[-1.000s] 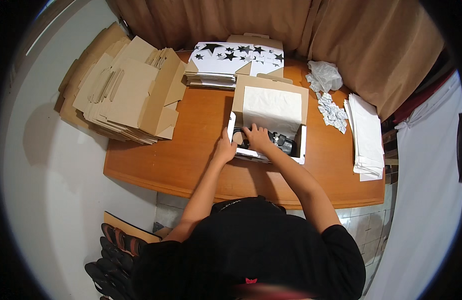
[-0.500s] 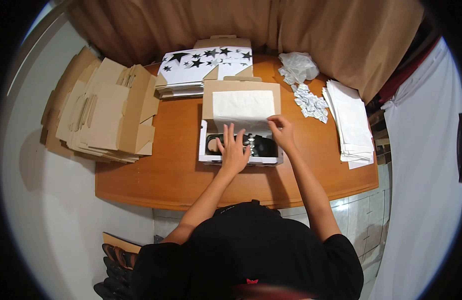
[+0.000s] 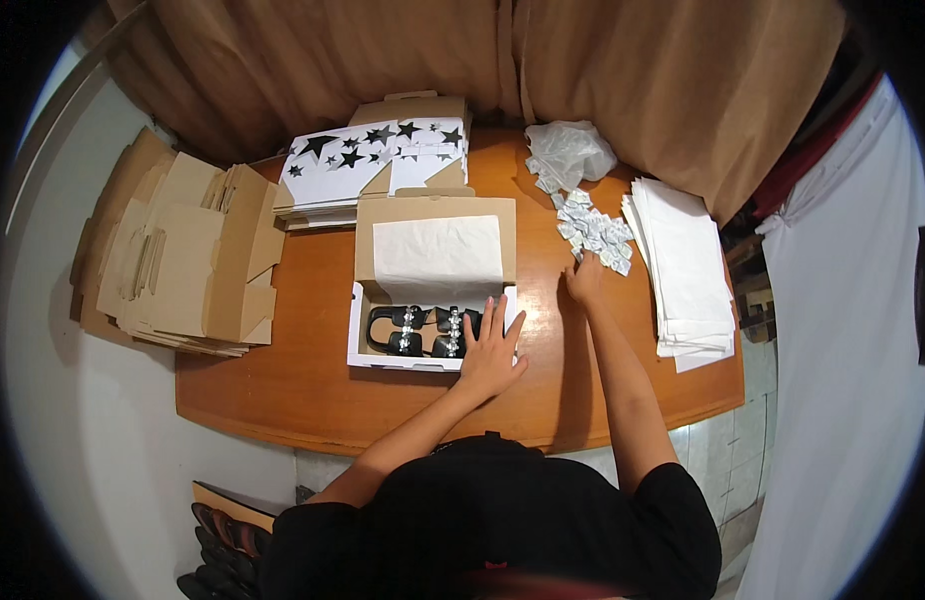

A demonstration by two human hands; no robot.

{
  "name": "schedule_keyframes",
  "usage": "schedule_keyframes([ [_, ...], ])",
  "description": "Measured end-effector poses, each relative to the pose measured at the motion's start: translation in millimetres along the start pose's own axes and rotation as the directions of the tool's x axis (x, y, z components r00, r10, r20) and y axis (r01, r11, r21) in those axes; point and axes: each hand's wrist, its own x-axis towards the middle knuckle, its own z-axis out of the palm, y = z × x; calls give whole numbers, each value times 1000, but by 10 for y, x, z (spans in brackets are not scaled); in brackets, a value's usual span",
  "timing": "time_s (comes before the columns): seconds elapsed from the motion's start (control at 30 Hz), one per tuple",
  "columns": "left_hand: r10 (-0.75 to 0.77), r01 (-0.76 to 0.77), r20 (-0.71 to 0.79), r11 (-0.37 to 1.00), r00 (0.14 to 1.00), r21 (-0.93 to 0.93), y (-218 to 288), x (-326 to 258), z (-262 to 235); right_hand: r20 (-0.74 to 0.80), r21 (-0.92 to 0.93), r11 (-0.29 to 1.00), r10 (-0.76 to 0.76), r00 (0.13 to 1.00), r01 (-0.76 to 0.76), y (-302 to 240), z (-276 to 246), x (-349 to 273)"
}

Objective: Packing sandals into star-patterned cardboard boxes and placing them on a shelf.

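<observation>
An open white shoe box [image 3: 363, 322] lies on the wooden table [image 3: 313, 400], its lid up with white tissue paper [image 3: 438, 257] inside the lid. A pair of black sandals [image 3: 423, 330] with shiny trim lies in the box. My left hand [image 3: 491, 345] rests flat with spread fingers on the box's right end, over the sandals. My right hand [image 3: 586, 281] reaches out on the table to a heap of small white packets [image 3: 595, 228], fingertips touching its near edge.
Flattened brown cardboard boxes [image 3: 183, 260] are piled at the table's left end. Star-printed white boxes [image 3: 368, 165] are stacked behind. A crumpled clear bag [image 3: 573, 150] and a stack of white paper sheets [image 3: 683, 265] lie at right. Dark footwear [image 3: 218, 540] sits on the floor.
My right hand has left the box and moved right to the heap of small packets. My left hand has shifted to the box's right end. The view has tilted.
</observation>
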Motion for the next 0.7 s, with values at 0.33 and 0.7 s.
schedule_keyframes([
  [0.33,-36,37,35,999,999,-18,-3,-7,-29,54,-136,990,53,997,-46,-187,242,-52],
  [0.7,-322,110,-408,879,854,-463,-714,-125,-339,0,263,965,-4,1000,4,-943,-271,-514],
])
